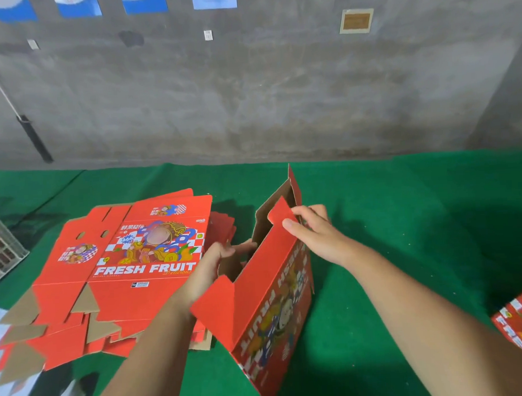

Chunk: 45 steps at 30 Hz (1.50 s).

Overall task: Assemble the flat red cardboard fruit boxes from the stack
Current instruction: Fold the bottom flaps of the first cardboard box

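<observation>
A red cardboard fruit box [275, 304] stands half-formed on the green table [402, 222], its open end up and brown inside showing. My left hand [209, 270] reaches into the opening from the left, fingers curled round a brown inner flap. My right hand [311, 234] grips the upper edge of the red flap [279, 216] at the box's far side, thumb on the red face. To the left lies the stack of flat red boxes [120, 279], printed FRESH FRUIT.
Another red printed box [521, 322] pokes in at the right edge. A wire crate [4, 251] stands at the left edge. A grey concrete wall rises behind the table, with a dark pole [34, 137] leaning on it. White sheets lie at the bottom left.
</observation>
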Each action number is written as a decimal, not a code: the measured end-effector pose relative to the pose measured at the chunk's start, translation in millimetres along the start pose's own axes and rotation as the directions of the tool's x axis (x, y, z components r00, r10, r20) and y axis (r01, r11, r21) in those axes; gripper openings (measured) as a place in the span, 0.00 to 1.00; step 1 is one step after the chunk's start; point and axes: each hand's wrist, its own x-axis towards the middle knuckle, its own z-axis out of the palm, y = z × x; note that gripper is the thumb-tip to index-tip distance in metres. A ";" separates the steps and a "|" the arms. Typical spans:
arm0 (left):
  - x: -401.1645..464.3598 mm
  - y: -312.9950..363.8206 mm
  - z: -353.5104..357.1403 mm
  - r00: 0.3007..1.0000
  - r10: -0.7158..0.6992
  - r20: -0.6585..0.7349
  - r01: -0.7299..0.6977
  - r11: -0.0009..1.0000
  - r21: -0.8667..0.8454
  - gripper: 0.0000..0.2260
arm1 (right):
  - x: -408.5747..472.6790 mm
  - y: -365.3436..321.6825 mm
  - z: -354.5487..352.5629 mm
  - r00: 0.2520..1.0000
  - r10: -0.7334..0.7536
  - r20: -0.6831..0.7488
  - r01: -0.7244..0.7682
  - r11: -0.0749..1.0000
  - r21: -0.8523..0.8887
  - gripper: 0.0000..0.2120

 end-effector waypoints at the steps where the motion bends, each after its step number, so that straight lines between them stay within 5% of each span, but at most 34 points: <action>1: 8.6 0.2 -0.5 0.998 -0.054 -0.032 0.053 0.998 -0.021 0.23 | 0.2 2.9 -1.5 1.000 0.016 -0.025 -0.017 0.998 -0.054 0.35; 5: 23.3 -11.2 -41.4 0.980 0.077 0.185 -0.076 0.997 -0.013 0.26 | -16.8 29.9 -5.7 0.997 -0.028 -0.070 0.008 0.965 -0.264 0.38; 9: 24.7 -9.1 -64.4 0.976 0.115 0.184 -0.131 0.988 0.077 0.34 | -46.7 61.6 -18.6 0.993 -0.039 -0.114 0.004 0.955 -0.297 0.39; 13: 16.1 -12.8 -62.0 0.964 0.233 0.128 -0.249 0.960 0.126 0.27 | -75.9 73.6 -18.7 0.988 -0.015 -0.155 -0.046 0.922 -0.384 0.35; 18: 25.2 -8.6 -88.3 0.896 0.389 -0.216 -0.413 0.907 -0.081 0.14 | -124.4 65.6 13.4 0.952 0.156 -0.262 -0.145 0.987 0.061 0.32; 21: 30.0 -1.1 -94.8 0.898 0.347 -0.271 -0.320 0.937 0.139 0.12 | -140.0 55.3 33.9 0.919 0.222 -0.326 -0.192 0.974 0.123 0.26; 25: 15.1 -7.2 -84.3 0.805 0.591 0.060 -0.510 0.635 0.581 0.19 | -134.3 34.1 48.4 0.882 0.207 -0.423 -0.291 0.946 -0.145 0.18; 29: 0.1 -11.4 -78.8 0.674 0.624 0.395 -0.595 0.142 0.791 0.13 | -128.1 15.6 62.7 0.874 0.229 -0.429 -0.349 0.910 -0.225 0.21; 31: -5.0 -9.6 -72.9 0.710 0.584 0.395 -0.529 0.071 0.846 0.12 | -130.4 11.4 62.5 0.878 0.236 -0.416 -0.342 0.918 -0.201 0.40; 33: -11.6 -9.6 -71.0 0.708 0.575 0.411 -0.544 0.072 0.836 0.12 | -136.3 12.1 60.8 0.872 0.264 -0.413 -0.368 0.909 -0.196 0.48; 35: -16.2 -15.4 -71.8 0.651 0.543 0.530 -0.632 0.002 0.775 0.08 | -139.6 16.0 61.7 0.844 0.311 -0.436 -0.431 0.877 -0.210 0.48; 37: -17.2 -25.4 -73.6 0.668 0.433 0.605 -0.636 -0.090 0.767 0.11 | -138.3 14.7 65.7 0.821 0.319 -0.473 -0.452 0.869 -0.199 0.49; 40: -8.1 -35.0 -71.1 0.787 0.293 0.543 -0.493 -0.230 0.839 0.27 | -130.9 4.1 68.4 0.827 0.281 -0.487 -0.427 0.878 -0.217 0.48; 45: 10.9 -24.6 -57.1 0.779 0.369 0.507 -0.353 -0.411 0.841 0.32 | -118.1 -2.8 73.5 0.851 0.136 -0.507 -0.305 0.915 -0.266 0.45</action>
